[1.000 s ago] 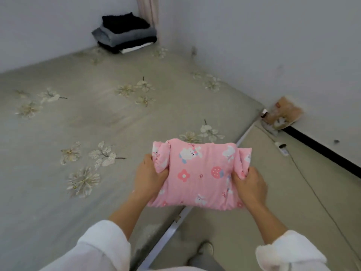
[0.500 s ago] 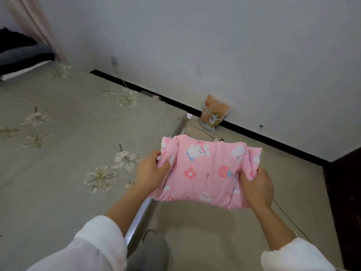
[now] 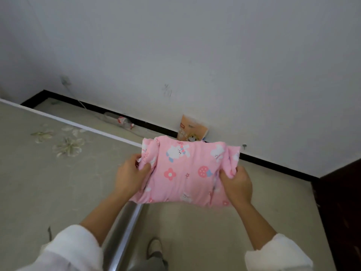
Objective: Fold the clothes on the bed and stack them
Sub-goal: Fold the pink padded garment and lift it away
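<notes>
Wall [image 3: 195, 55] fills more view, bed [image 3: 39, 182] shifted left; left grip [image 3: 130, 177] and right grip [image 3: 236, 184] still clutch the pink garment [image 3: 185, 173].

A pale wall [image 3: 214, 45] is filling the upper field and carrying a faint grey scuff [image 3: 167, 90]. A black baseboard [image 3: 273, 165] is running along its foot. An orange packet [image 3: 192, 129] is leaning against the wall, its lower part hidden. A clear bottle [image 3: 119, 120] is lying on its side on the floor [image 3: 195, 231] just beside the baseboard, near a thin cable [image 3: 81, 102] hanging down the wall. A dark brown panel [image 3: 340, 202] is standing at the right edge. A light shoe [image 3: 154, 247] is resting on the floor below.
</notes>
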Motion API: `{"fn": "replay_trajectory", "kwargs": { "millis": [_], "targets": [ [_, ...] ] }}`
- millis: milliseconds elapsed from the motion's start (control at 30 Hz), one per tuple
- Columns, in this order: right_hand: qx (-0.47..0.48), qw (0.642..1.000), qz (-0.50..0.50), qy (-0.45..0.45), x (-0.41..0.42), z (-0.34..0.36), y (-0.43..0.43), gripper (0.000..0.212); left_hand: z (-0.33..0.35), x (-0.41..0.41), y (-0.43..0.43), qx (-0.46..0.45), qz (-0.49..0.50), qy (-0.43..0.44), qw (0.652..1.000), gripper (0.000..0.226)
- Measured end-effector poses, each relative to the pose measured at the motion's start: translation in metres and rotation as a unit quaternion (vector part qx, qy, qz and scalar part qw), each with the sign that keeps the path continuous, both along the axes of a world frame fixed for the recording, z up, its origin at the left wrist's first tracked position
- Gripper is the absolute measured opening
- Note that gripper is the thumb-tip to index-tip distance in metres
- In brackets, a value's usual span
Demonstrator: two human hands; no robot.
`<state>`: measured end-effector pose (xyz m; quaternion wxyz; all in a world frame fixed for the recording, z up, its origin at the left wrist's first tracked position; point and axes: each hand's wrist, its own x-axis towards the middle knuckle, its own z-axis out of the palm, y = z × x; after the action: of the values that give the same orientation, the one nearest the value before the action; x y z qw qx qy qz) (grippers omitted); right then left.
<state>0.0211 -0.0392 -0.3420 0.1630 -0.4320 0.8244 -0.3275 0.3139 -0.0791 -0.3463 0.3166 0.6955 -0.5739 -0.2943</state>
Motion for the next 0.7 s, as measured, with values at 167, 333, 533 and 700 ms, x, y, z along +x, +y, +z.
{"fn": "replay_trajectory", "kwargs": {
  "millis": [167,333,533,700],
  "targets": [
    [0.012,1.0,0.023,0.005,-0.017,0.01,-0.121,0.034,0.007,-0.014,-0.104,0.006,0.022,-0.008,1.0,0.04],
    [0.019,0.994,0.103,0.0,-0.026,0.011,-0.256,0.039,0.002,-0.02,-0.211,-0.022,0.08,-0.006,0.996,0.032],
    [0.019,0.978,0.206,-0.008,-0.032,0.017,-0.447,0.032,-0.006,-0.027,-0.356,-0.021,0.151,-0.021,0.988,0.038],
    [0.026,0.952,0.305,-0.015,-0.013,0.03,-0.582,0.03,0.001,-0.026,-0.443,-0.025,0.258,-0.009,0.966,0.036]
  ]
}}
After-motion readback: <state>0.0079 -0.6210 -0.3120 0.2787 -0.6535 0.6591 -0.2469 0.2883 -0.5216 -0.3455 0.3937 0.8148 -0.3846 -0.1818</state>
